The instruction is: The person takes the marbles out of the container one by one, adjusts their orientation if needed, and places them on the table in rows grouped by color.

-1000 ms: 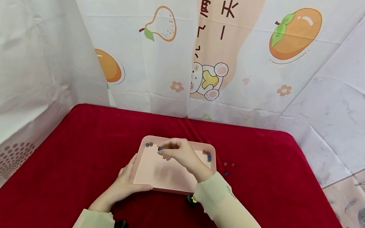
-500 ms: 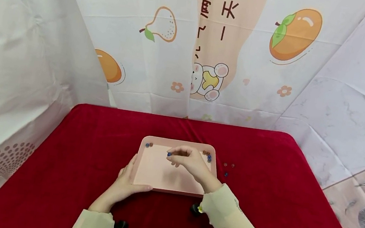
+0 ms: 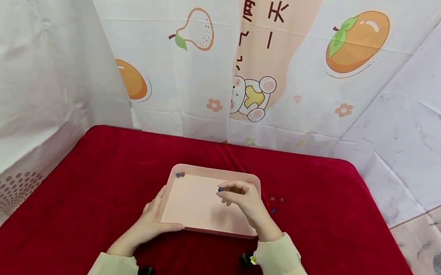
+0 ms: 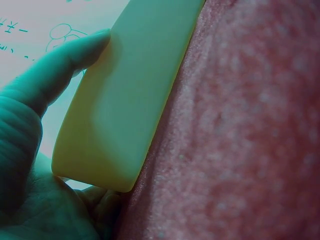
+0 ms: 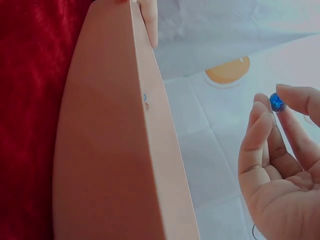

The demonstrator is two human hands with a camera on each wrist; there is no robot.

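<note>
Between thumb and fingertip, my right hand [image 3: 247,203] pinches a blue glass marble [image 5: 277,102], held up over the right half of a pink tray [image 3: 190,208]. My left hand [image 3: 146,226] grips the tray's near left corner, its thumb [image 4: 85,52] along the front rim and the other fingers along the left side. In the tray's far left corner lie a blue marble [image 3: 178,175] and a brown marble [image 3: 183,174] side by side. The far right corner of the tray is hidden behind my right hand.
Two brownish marbles [image 3: 272,198] and a blue marble [image 3: 273,210] lie on the red cloth [image 3: 315,243] just right of the tray. A printed white curtain [image 3: 161,78] hangs behind the table.
My right hand has moved right across the tray with the blue marble, now covering the marbles seen earlier in the far right corner. My left hand stays put.
</note>
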